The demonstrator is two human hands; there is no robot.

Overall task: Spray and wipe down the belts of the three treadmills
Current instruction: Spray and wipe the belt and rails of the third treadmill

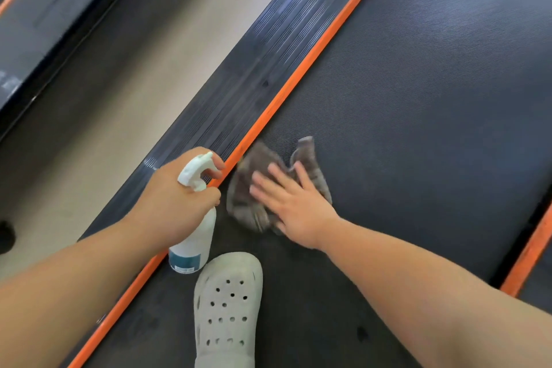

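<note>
A black textured treadmill belt (418,84) runs diagonally, edged by an orange stripe (301,69). A crumpled grey-brown cloth (254,164) lies on the belt close to the stripe, and my right hand (289,200) presses flat on it with straight fingers. My left hand (176,194) grips the neck of a white spray bottle (194,236) with a blue label, one finger curled over the trigger. The bottle hangs above the orange stripe, just left of the cloth.
My foot in a pale perforated clog (227,308) stands on the belt near the bottom. A ribbed dark side rail (239,84) borders the belt. Beige floor (143,69) separates it from another treadmill (44,9) at the top left. A second orange stripe (528,260) shows at right.
</note>
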